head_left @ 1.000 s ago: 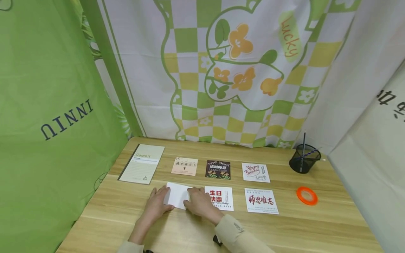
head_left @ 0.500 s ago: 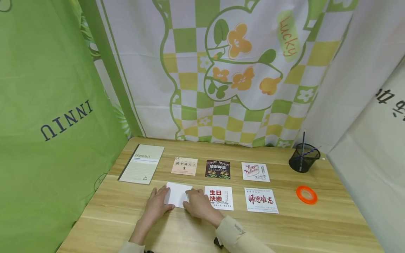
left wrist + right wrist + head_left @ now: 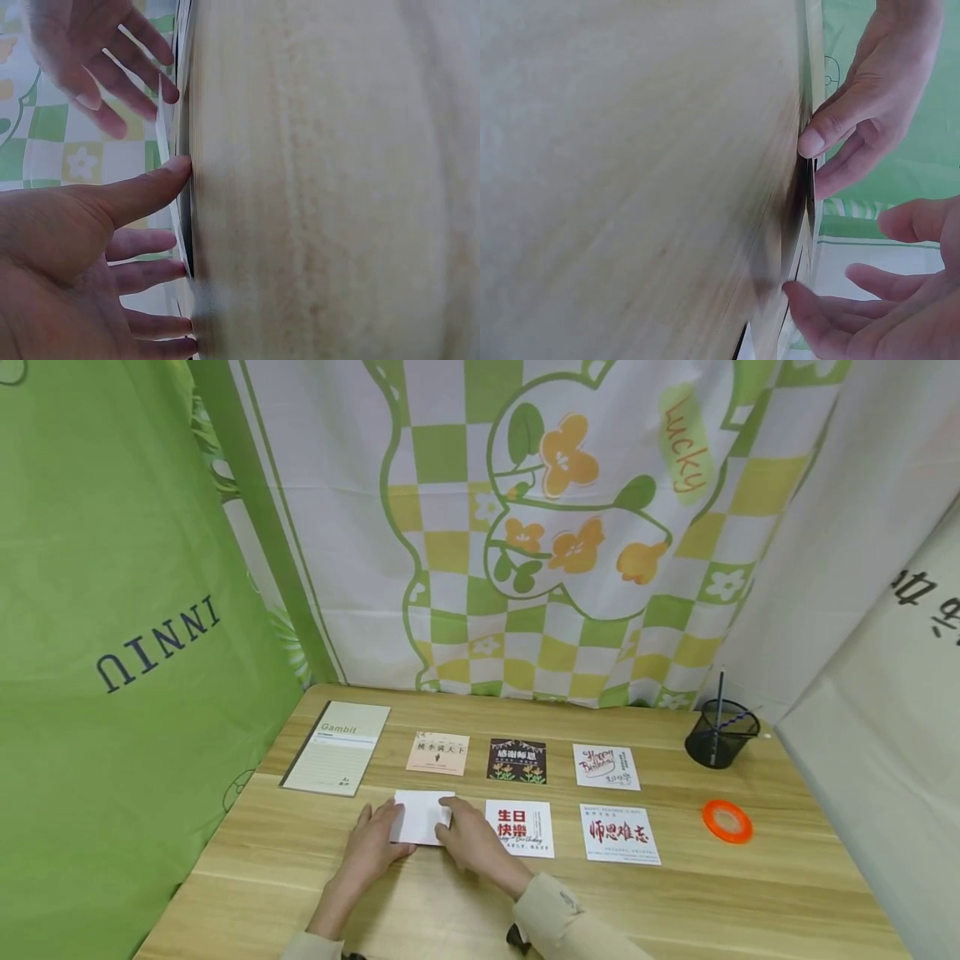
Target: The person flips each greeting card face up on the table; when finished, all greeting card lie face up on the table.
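Note:
A blank white card (image 3: 420, 817) lies at the near left, between my two hands. My left hand (image 3: 371, 839) borders its left side, thumb at the near edge. Its fingers look fairly straight in the left wrist view, with fingertips (image 3: 176, 264) down at the tabletop. My right hand (image 3: 474, 841) is at the card's right side, index fingertip near the far corner and thumb lower down. Seen from the right wrist, that hand's fingers (image 3: 881, 283) are spread apart, one fingertip low at the card's edge. The card's right side slants up in the left wrist view.
Printed cards stand in two rows: a pink card (image 3: 438, 753), a black card (image 3: 517, 762), a Happy Birthday card (image 3: 606, 767), and two with red characters (image 3: 519, 829). A notebook (image 3: 335, 748) is at left, an orange tape roll (image 3: 727, 822) and a black mesh pen holder (image 3: 722, 737) at right.
The white card's near right corner has shifted away from me and its right side is straighter. My right hand has edged slightly with it; my left hand stays in place.

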`<state>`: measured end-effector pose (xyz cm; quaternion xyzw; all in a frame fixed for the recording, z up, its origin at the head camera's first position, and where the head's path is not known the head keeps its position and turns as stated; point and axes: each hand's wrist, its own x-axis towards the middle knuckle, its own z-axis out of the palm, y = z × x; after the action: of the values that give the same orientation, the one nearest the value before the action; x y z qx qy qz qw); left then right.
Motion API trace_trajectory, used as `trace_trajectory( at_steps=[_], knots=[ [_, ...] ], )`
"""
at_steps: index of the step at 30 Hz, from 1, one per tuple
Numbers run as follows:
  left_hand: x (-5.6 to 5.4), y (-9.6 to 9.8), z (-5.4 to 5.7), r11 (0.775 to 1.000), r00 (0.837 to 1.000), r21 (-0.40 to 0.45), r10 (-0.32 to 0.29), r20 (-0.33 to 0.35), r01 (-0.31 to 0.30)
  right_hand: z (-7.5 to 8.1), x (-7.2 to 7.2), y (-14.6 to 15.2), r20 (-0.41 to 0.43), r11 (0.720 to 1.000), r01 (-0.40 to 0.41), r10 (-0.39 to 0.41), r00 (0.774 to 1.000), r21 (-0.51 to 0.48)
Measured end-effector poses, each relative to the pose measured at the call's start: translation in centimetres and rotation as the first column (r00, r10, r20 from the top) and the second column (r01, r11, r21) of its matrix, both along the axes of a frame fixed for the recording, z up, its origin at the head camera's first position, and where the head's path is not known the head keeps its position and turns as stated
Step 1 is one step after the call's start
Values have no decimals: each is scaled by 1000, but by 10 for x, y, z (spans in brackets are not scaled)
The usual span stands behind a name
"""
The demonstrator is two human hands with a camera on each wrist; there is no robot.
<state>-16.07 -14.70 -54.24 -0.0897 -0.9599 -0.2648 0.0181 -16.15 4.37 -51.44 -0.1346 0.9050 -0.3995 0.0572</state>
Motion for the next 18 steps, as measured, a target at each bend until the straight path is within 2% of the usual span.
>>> trace_trajectory(
  at_steps=[10,18],
  knots=[
    [1,-1,-1,1000,1000,13,1,-17,-1,0,-1,1,-2,999,6,-6,1000,-48],
    [0,-1,1,1000,1000,26,-4,-17,5,-2,-1,5,-95,1000,-7,5,995,-18]
  ],
)
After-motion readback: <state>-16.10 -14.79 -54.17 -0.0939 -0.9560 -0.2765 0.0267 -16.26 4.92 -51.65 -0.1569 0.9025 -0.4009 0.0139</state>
